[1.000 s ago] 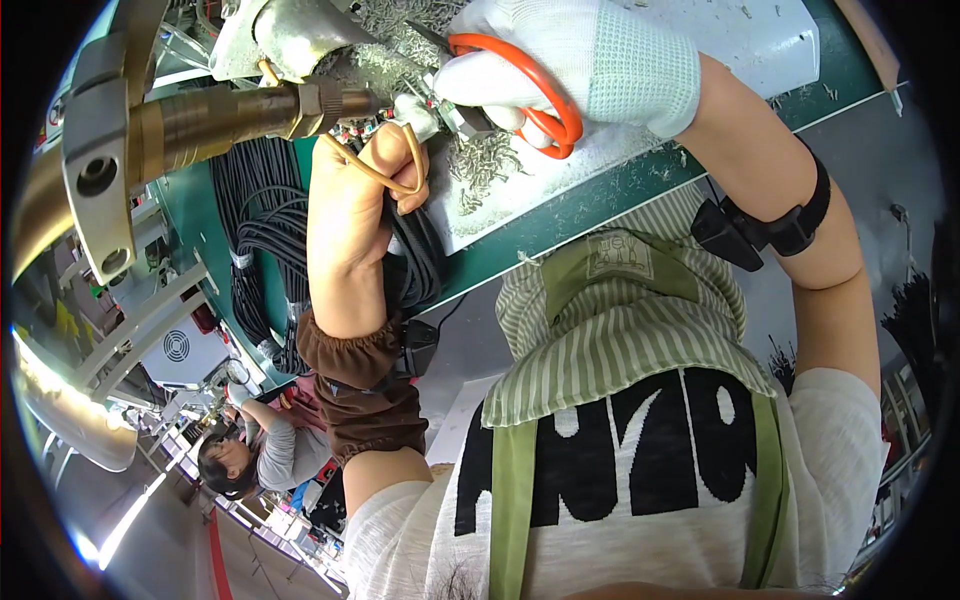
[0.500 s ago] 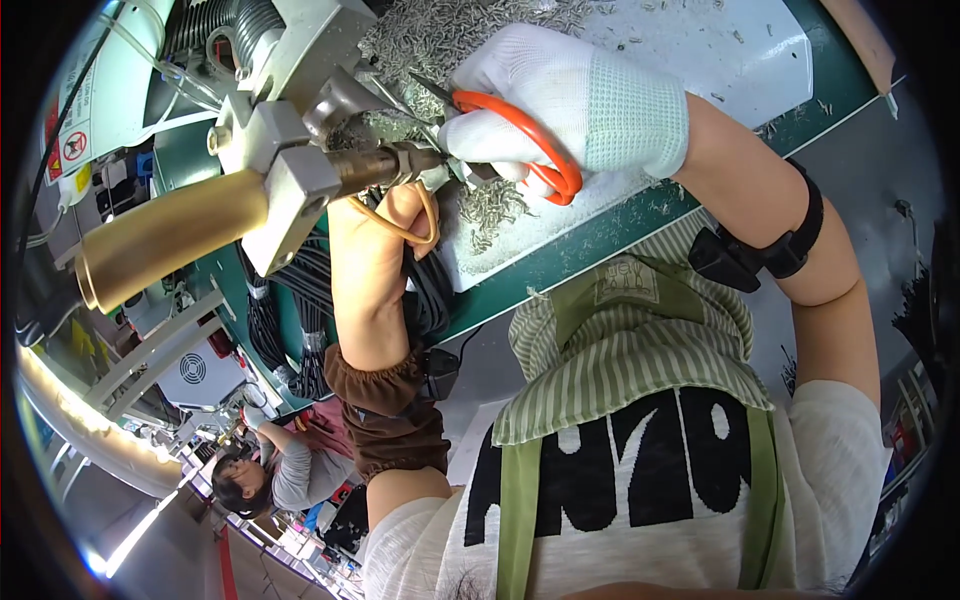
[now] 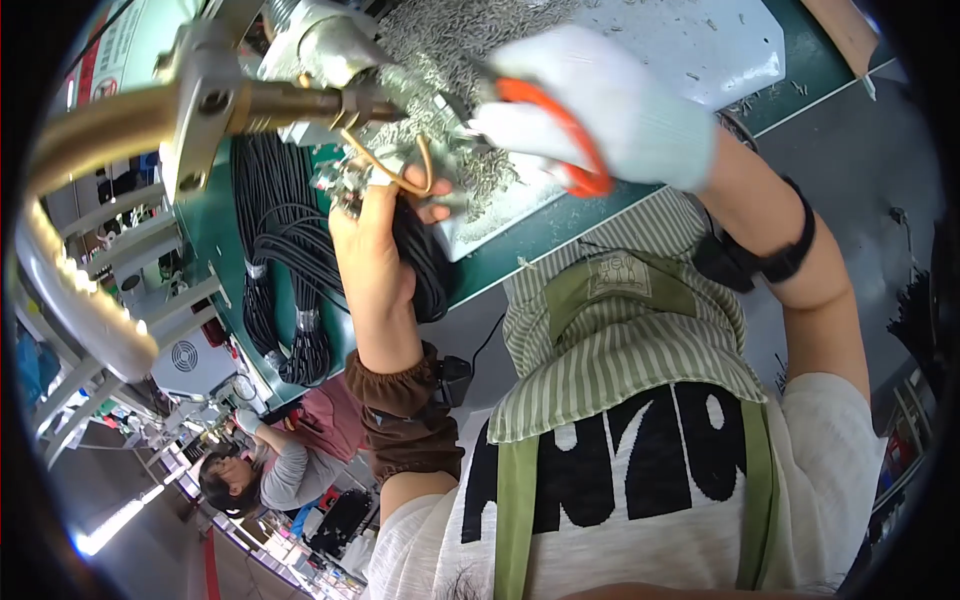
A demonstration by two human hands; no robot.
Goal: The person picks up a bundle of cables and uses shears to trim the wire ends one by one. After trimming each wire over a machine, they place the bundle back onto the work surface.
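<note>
My right hand (image 3: 600, 105), in a white glove with a pale green cuff, grips red-handled scissors (image 3: 566, 125). Motion blurs the glove and the dark blades, which point left over a heap of small metal pins (image 3: 470, 50). To the left my bare left hand (image 3: 372, 225) has its fingers closed around a cluster of small shiny metal pieces (image 3: 345, 185); blur hides their exact kind. Just above its fingers a thin tan bent tube (image 3: 424, 165) curves under a brass-coloured rod tool (image 3: 300, 105). Black cable (image 3: 427, 275) hangs beside my left wrist.
Bundled black cables (image 3: 285, 230) lie on the green table (image 3: 590, 225), left of my left arm. A white board (image 3: 740, 50) carries the loose pins. A metal nozzle (image 3: 330, 45) hangs at upper left. Another person (image 3: 270, 475) works at lower left.
My right hand and the scissors have shifted right, away from the rod tool. My left hand has turned, and the metal pieces in it now show. The view has shifted slightly.
</note>
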